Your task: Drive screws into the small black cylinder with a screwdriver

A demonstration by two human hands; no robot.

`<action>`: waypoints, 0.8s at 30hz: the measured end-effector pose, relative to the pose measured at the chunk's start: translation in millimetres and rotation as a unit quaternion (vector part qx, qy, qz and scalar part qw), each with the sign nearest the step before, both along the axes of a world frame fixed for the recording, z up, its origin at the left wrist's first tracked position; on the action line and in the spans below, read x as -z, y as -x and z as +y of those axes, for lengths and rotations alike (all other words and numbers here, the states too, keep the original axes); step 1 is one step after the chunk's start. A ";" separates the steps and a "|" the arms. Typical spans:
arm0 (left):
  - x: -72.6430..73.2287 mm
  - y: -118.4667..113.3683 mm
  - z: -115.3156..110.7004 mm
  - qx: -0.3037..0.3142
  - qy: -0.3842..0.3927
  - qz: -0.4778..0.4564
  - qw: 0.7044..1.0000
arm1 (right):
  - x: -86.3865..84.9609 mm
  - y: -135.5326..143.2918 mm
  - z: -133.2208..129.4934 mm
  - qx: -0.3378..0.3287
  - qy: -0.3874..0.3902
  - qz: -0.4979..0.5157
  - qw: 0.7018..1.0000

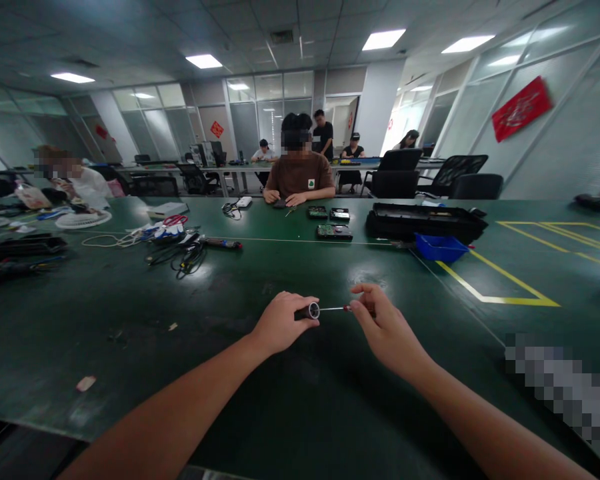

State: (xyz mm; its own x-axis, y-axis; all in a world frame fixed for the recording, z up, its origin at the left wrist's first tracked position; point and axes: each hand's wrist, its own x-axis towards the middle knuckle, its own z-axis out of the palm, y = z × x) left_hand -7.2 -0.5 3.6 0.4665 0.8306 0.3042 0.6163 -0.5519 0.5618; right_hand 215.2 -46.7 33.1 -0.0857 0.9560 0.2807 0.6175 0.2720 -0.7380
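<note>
Near the middle of the green table (pixel 215 373), my left hand (pixel 281 322) is closed on a dark cylindrical part (pixel 312 311) with a pale round end. To its right, my right hand (pixel 379 320) pinches the red handle of a thin screwdriver (pixel 336 309). The metal shaft points left, and its tip is at the rim or side of the cylinder; whether it touches cannot be made out. Both hands are a little above the table surface.
A blue bin (pixel 440 247) stands beside a long black housing (pixel 425 222) at the back right. Circuit-board devices (pixel 335 231) lie ahead. Tangled cables (pixel 190 257) and red-handled scissors (pixel 175 220) are at the left. Across the table sits a person (pixel 303 172) with both hands on the tabletop.
</note>
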 end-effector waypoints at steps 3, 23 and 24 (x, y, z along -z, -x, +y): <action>-1.3 0.4 0.2 -0.002 -0.002 -0.004 1.000 | 1.2 -0.6 -0.6 -0.005 -0.011 0.013 1.000; 1.3 -0.3 1.6 0.007 -0.007 0.009 1.000 | 1.3 -0.2 0.2 -0.013 0.001 -0.013 1.000; 0.9 -0.5 1.3 0.005 -0.007 0.009 1.000 | 0.6 0.3 -0.9 -0.018 -0.006 -0.008 1.000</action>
